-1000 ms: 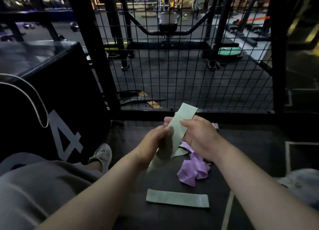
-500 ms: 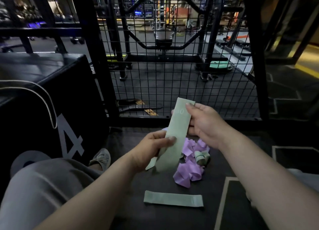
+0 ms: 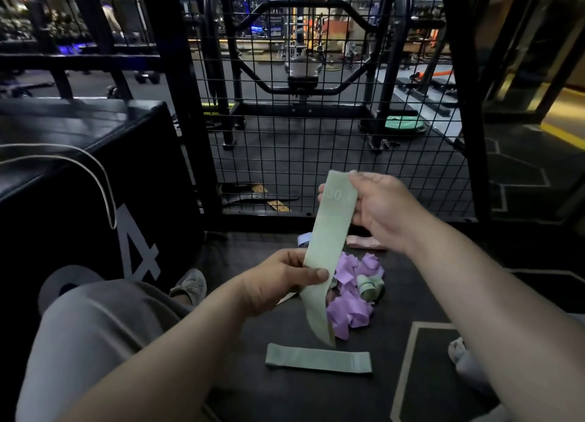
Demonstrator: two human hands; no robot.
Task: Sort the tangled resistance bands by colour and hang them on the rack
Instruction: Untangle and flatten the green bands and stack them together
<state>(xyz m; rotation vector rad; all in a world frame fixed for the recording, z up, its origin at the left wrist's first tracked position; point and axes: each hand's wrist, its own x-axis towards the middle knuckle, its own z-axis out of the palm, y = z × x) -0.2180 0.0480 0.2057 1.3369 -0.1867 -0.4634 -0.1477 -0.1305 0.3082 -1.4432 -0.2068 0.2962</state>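
A pale green resistance band (image 3: 329, 234) is stretched flat between both hands. My right hand (image 3: 376, 209) pinches its upper end, where "30" is printed. My left hand (image 3: 278, 282) pinches it lower down, and the band's tail hangs below. On the dark floor under it lies a tangle of purple bands (image 3: 351, 301) with a rolled green band (image 3: 370, 288) in it. Another green band (image 3: 318, 362) lies flat in front. A pink band (image 3: 364, 242) and a bluish one (image 3: 304, 239) lie near the mesh.
A black wire mesh panel (image 3: 316, 155) stands just beyond the bands, gym machines behind it. A black box marked "4" (image 3: 95, 181) with a cord stands at my left. My knees and shoes (image 3: 190, 287) flank the floor mat.
The green band has been pulled out flat and longer; my right hand rose with its upper end and my left hand slid down. The view tilted up.
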